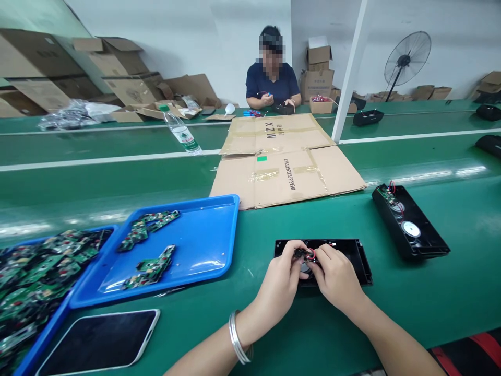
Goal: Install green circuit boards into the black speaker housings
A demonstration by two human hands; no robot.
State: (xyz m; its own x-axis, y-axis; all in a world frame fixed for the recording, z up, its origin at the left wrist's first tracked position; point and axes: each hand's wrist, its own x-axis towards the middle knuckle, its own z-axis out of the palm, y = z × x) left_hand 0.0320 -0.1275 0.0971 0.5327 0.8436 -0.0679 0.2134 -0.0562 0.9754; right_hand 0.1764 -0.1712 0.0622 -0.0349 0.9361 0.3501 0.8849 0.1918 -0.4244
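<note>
Phone: near left, screen dark, on the green belt.
Left hand: pinching a small wired part.
Right hand: gripping the same part, over the black case.
Tray: blue, left of hands, holding circuit boards.
Far side: seated co-worker.

Green bench: trays, cardboard, phone

"MZX" on flattened cardboard box, "MEAS" line

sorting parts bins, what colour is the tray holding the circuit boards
Blue, seen clearly in the head view: the tray.
</note>
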